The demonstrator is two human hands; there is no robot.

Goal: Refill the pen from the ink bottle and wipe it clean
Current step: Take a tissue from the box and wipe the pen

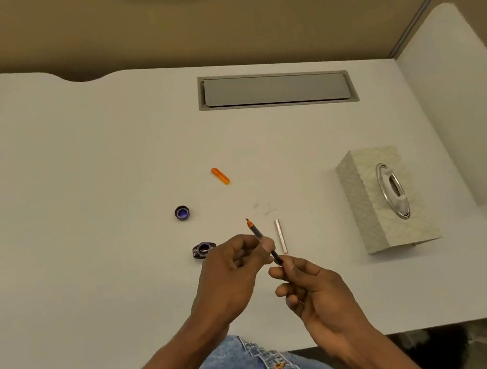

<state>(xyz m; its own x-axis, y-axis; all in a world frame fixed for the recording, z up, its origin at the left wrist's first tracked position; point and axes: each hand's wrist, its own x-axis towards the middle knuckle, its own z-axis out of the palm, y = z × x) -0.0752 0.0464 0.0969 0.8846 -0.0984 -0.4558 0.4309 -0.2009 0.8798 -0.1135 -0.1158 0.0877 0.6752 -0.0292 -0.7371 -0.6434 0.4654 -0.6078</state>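
Both hands hold a thin pen section (256, 233) above the white desk, its orange nib end pointing up and away. My left hand (231, 271) pinches its middle. My right hand (308, 283) grips its dark rear end between thumb and fingers. The open ink bottle (202, 250) with dark purple ink stands just left of my left hand. Its cap (182, 213) lies upside down farther back. An orange pen cap (220, 176) lies behind that. A silver pen barrel (280, 235) lies on the desk right of the pen section.
A patterned tissue box (382, 205) with an oval opening stands at the right. A grey cable hatch (276, 90) is set into the desk (72, 182) at the back. Faint ink smudges (262, 208) mark the surface beyond the pen. My denim-clad lap shows below the desk's near edge.
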